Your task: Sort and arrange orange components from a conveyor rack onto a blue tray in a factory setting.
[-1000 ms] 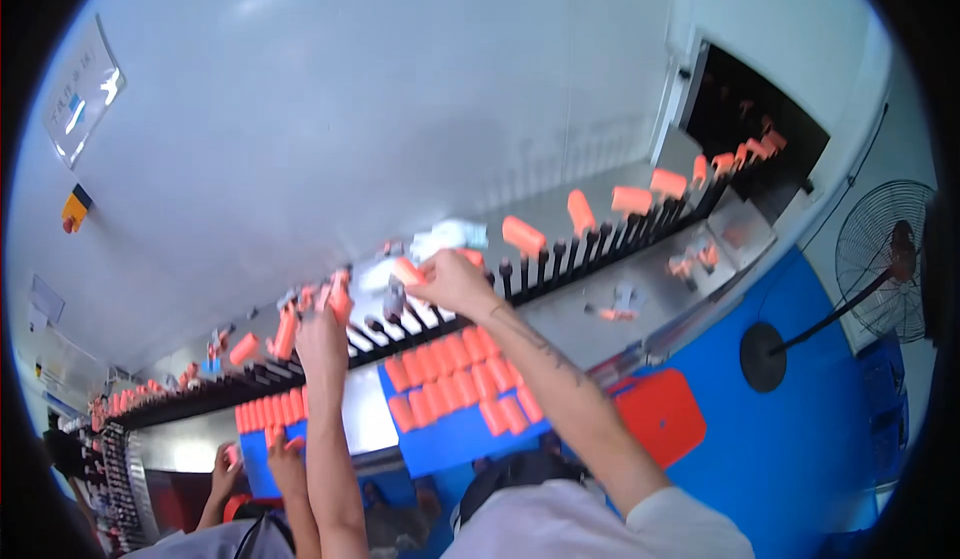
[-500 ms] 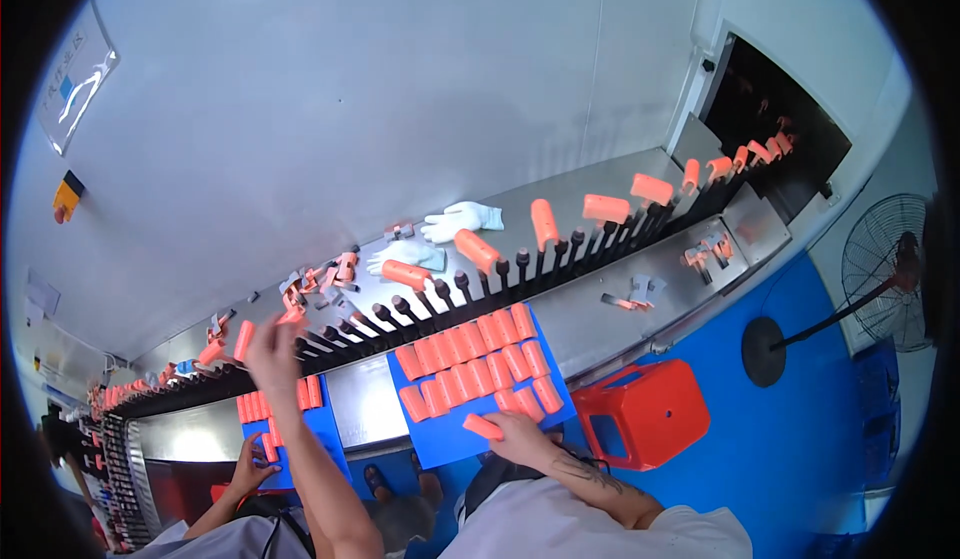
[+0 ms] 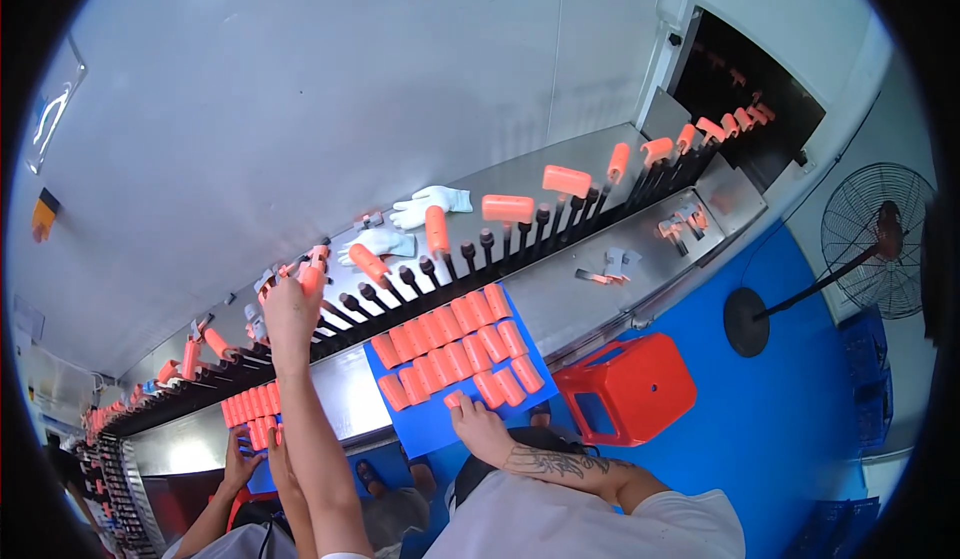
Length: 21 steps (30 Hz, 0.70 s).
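My left hand (image 3: 289, 309) reaches over the row of pegs, its fingers closed on an orange curved shell (image 3: 313, 275) beside a pile of grey and orange clips. At the near edge of a blue sheet (image 3: 425, 437), my right hand (image 3: 480, 431) pinches another orange shell (image 3: 455, 400), mostly covered by the fingers. It is at the left end of the sheet's short front row. Two fuller rows of orange shells (image 3: 440, 326) lie behind it. Beyond the sheet, dark upright pegs (image 3: 428, 267) run diagonally, some carrying orange shells (image 3: 507, 208).
A co-worker's hands (image 3: 240, 459) handle orange shells at the left. White gloves (image 3: 430, 206) lie behind the pegs, and loose clips (image 3: 612, 266) lie on the metal bench (image 3: 540, 294). A red stool (image 3: 630, 389) and a floor fan (image 3: 880, 239) stand to the right.
My left hand has moved right along the pegs to the clip pile. My right hand has brought its shell closer to the front row. The view has shifted slightly.
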Tool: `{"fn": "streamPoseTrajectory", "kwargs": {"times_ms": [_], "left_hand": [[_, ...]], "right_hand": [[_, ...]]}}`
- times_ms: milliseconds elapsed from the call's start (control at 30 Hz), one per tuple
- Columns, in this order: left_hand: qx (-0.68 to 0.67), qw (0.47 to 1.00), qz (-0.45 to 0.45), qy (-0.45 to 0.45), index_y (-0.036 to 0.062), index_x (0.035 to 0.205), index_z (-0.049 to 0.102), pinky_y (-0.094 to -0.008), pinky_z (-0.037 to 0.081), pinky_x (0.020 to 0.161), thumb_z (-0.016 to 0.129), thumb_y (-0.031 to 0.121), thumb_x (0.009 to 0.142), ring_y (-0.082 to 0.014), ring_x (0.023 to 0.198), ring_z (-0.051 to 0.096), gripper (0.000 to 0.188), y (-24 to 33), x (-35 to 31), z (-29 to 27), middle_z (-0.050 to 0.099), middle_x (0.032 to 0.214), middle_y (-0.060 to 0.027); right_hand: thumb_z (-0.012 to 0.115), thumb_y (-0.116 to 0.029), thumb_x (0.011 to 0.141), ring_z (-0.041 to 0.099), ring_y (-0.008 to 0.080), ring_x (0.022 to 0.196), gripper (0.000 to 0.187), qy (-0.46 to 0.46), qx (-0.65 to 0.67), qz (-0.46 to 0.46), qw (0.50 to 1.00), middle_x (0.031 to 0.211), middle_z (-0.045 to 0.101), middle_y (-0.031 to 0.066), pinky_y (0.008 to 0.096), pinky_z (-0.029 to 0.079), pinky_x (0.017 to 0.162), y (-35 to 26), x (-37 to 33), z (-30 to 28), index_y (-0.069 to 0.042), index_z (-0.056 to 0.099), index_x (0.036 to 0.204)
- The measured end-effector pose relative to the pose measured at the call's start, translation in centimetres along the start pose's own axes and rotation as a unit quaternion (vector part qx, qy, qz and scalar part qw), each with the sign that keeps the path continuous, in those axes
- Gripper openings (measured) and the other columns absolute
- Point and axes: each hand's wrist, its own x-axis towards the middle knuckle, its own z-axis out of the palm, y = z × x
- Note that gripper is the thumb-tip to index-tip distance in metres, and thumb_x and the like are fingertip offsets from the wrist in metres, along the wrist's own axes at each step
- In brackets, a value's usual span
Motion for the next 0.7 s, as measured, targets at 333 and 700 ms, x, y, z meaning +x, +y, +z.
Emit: {"fn": "streamPoseTrajectory", "kwargs": {"times_ms": [333, 700], "left_hand": [[-0.203, 0.977, -0.063, -0.014, -0.0025, 0.117, 0.064, -0.041, 0.051, 0.068, 0.072, 0.025, 0.088, -0.0304, 0.077, 0.068, 0.04, 4.8, -13.0, -1.5, 0.068, 0.087, -0.0198], [-0.264, 0.948, -0.068, -0.163, -0.0063, 0.112, 0.066, -0.0411, 0.054, 0.069, 0.079, 0.034, 0.079, -0.0347, 0.078, 0.067, 0.054, 8.0, -26.5, 14.3, 0.068, 0.093, -0.0235]], "right_hand": [[0.071, -0.023, 0.085, 0.068, 0.0332, 0.075, 0.025, -0.081, 0.121, 0.093, 0.985, 0.093, 0.059, 0.0146, 0.0395, 0.057, 0.06, 4.5, -0.2, -1.9, -0.003, 0.06, 0.095], [0.087, -0.043, 0.066, 0.051, 0.0361, 0.111, 0.077, 0.071, 0.129, 0.079, 0.986, 0.122, 0.046, 0.0164, 0.0435, 0.047, 0.093, 13.7, -3.9, -1.8, -0.007, 0.054, 0.125]]}}
